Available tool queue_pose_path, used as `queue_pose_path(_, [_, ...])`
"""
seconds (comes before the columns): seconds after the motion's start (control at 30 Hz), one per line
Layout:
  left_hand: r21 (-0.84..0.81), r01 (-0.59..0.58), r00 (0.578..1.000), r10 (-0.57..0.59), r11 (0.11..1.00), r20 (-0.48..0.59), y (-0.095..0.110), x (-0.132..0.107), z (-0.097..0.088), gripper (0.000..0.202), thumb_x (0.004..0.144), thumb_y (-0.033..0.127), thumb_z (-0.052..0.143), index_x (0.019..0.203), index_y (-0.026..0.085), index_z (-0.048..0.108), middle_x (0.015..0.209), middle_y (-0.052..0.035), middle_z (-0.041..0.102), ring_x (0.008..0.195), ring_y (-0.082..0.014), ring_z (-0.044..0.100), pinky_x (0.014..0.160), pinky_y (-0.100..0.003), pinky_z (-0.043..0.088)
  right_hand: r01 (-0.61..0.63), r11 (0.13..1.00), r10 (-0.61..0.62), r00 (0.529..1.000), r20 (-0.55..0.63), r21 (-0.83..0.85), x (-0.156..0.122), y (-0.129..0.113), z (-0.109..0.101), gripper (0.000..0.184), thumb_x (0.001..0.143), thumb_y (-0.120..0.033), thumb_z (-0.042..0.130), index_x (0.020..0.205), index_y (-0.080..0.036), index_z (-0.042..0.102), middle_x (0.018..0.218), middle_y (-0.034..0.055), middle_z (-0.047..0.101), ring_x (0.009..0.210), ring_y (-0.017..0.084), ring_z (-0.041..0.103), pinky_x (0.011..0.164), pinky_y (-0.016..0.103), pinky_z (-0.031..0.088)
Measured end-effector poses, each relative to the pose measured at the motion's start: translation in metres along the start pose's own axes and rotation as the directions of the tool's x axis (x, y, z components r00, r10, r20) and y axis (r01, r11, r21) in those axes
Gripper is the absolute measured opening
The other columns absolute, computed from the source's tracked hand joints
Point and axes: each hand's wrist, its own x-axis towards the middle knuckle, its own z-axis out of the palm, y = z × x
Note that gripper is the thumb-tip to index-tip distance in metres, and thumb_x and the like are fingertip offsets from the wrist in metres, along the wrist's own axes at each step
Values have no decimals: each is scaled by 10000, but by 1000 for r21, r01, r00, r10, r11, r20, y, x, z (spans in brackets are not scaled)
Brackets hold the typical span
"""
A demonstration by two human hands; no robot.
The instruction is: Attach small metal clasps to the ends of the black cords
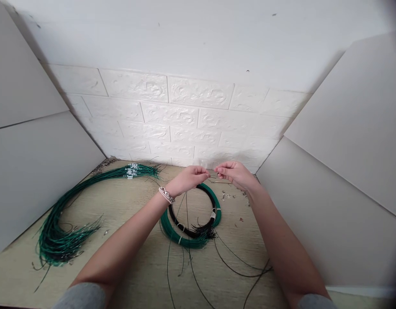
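Observation:
My left hand [191,177] and my right hand [231,172] are raised close together over the wooden table, fingers pinched, fingertips almost touching. Between them they hold a thin dark cord [186,214] whose strands hang down toward me. A bracelet [166,195] sits on my left wrist. Directly below the hands lies a coil of green and black cords [194,235], tied with small white bands.
A long curved bundle of green cords [65,206] with white beads near one end lies at the left of the table [127,223]. Small scraps [230,196] are scattered by the right hand. Grey panels stand at both sides, a white brick-pattern wall behind.

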Motion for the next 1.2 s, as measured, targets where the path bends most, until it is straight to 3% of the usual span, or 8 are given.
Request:
queue_pose_path(0.33, [-41,-27,996,23,999,-85,7,-4,-1,249,738,369,538,746,127,593,560,27,487,440,-50,294,423,-193,214,-53,959,24,994,106,277,3,12,13,215,660,-340,711,762,-157,658,732,20,610,617,71,515,587,208,419])
queue_pose_path(0.53, [-53,-20,998,17,998,-66,8,-4,-1,260,735,362,523,778,115,593,635,1,539,437,-42,308,407,-185,205,-65,946,14,987,162,317,4,18,16,225,667,-365,707,736,-161,643,645,2,578,612,78,523,560,199,399])
queue_pose_path(0.9, [-44,-26,999,24,999,-46,6,-2,-1,276,726,360,521,783,105,609,684,-19,581,449,-39,342,412,-177,231,-77,926,-30,960,278,369,4,19,21,206,719,-348,667,719,-145,633,697,34,635,618,75,554,555,178,432])
queue_pose_path(1.2, [-21,-13,998,12,1000,-59,11,-5,-2,267,713,356,557,737,98,622,634,-14,576,430,-33,341,404,-175,246,-76,931,-16,969,247,358,7,22,13,153,634,-248,738,673,-168,615,568,-22,593,492,49,517,477,148,418])
